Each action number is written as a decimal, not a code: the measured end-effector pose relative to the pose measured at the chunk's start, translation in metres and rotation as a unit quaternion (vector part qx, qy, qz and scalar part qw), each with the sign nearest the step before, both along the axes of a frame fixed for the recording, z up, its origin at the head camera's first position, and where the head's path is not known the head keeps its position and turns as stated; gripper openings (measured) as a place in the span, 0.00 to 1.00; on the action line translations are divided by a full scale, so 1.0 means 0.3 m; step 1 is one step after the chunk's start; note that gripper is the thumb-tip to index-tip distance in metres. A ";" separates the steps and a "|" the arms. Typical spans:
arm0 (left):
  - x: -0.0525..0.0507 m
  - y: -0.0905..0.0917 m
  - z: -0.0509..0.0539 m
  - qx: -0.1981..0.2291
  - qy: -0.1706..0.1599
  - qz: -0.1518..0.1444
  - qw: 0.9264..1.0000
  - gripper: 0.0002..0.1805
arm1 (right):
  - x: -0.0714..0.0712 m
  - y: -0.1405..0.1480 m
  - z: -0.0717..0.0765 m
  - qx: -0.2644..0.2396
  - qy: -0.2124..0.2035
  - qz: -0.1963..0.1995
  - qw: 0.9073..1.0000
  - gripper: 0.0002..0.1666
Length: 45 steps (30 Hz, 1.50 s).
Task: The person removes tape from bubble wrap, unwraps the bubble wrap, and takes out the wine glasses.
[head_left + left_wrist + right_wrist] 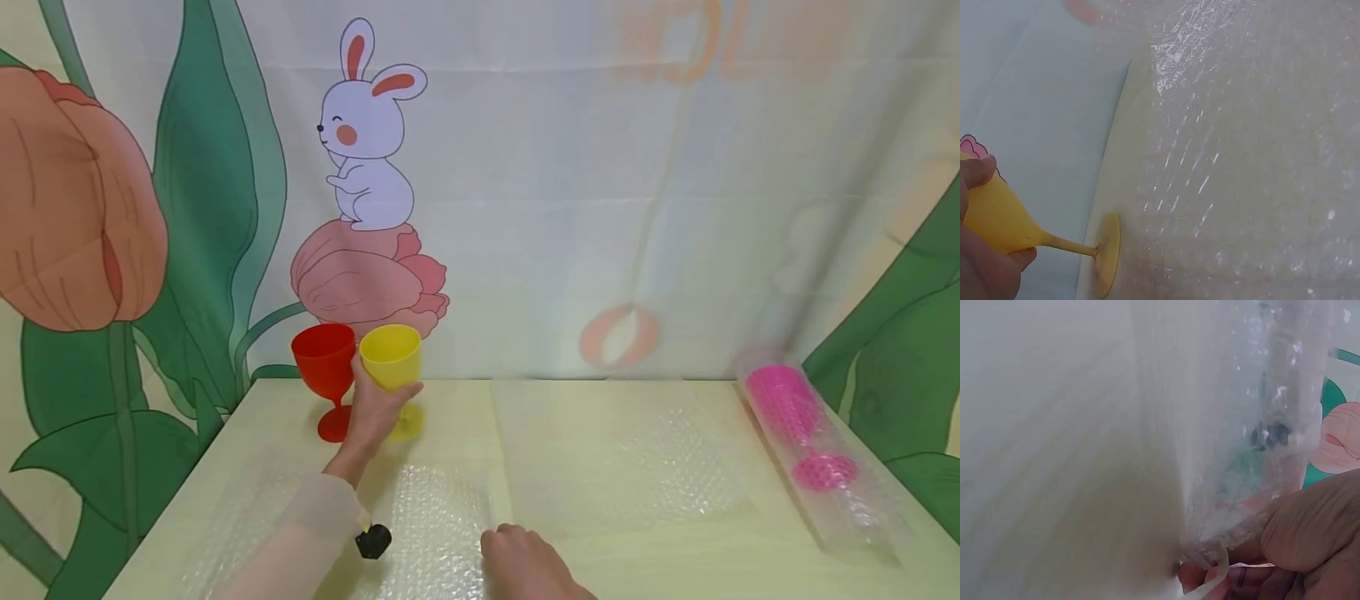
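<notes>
At the table's back left, my left hand [372, 408] grips a yellow plastic goblet [392, 354] round its bowl. The left wrist view shows the goblet's stem [1069, 244] and round base [1108, 255], the base at the tabletop. Just left of it a red goblet [324, 362] stands upright. Near the front, my right hand [528, 560] is at the edge of a clear bubble wrap sheet [435, 517]. In the right wrist view its fingers pinch the edge of the bubble wrap [1241, 425], which rises beside the thumb.
Another bubble wrap sheet [675, 467] lies flat at the middle right of the table [645, 567]. On the right side lies a pink goblet [787, 408] rolled in bubble wrap. Behind the table hangs a cloth [525, 208] printed with flowers and a rabbit.
</notes>
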<state>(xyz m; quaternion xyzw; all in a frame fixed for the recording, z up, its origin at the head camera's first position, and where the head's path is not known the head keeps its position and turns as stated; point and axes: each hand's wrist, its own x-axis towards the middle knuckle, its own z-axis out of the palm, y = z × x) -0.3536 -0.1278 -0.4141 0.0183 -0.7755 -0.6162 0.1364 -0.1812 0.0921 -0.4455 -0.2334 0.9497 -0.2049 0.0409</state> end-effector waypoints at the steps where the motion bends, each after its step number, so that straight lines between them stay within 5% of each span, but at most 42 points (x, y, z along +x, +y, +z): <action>1: -0.001 0.001 0.000 0.002 -0.004 0.001 1.000 0.53 | -0.001 0.001 0.001 -0.004 -0.004 0.001 1.000 0.07; 10: -0.002 0.011 0.003 0.004 -0.015 0.011 1.000 0.54 | -0.027 0.022 0.009 -0.007 -0.015 0.007 1.000 0.23; 15: -0.005 0.010 0.000 0.000 -0.013 0.010 1.000 0.54 | -0.027 0.039 0.038 -0.039 -0.051 0.002 0.998 0.15; 23: -0.010 0.014 -0.005 0.000 -0.009 0.006 1.000 0.54 | -0.037 0.084 0.099 -0.117 -0.052 0.016 0.992 0.17; 28: -0.007 0.013 -0.007 0.006 -0.013 0.006 1.000 0.53 | -0.040 0.123 0.151 -0.201 -0.067 0.030 0.977 0.14; 34: -0.010 0.008 -0.008 0.007 -0.013 0.004 1.000 0.54 | -0.046 0.194 0.207 -0.277 -0.133 0.002 0.952 0.10; 45: -0.007 0.008 0.000 0.007 -0.018 0.008 1.000 0.53 | -0.100 0.380 0.299 -0.350 -0.218 -0.001 0.911 0.13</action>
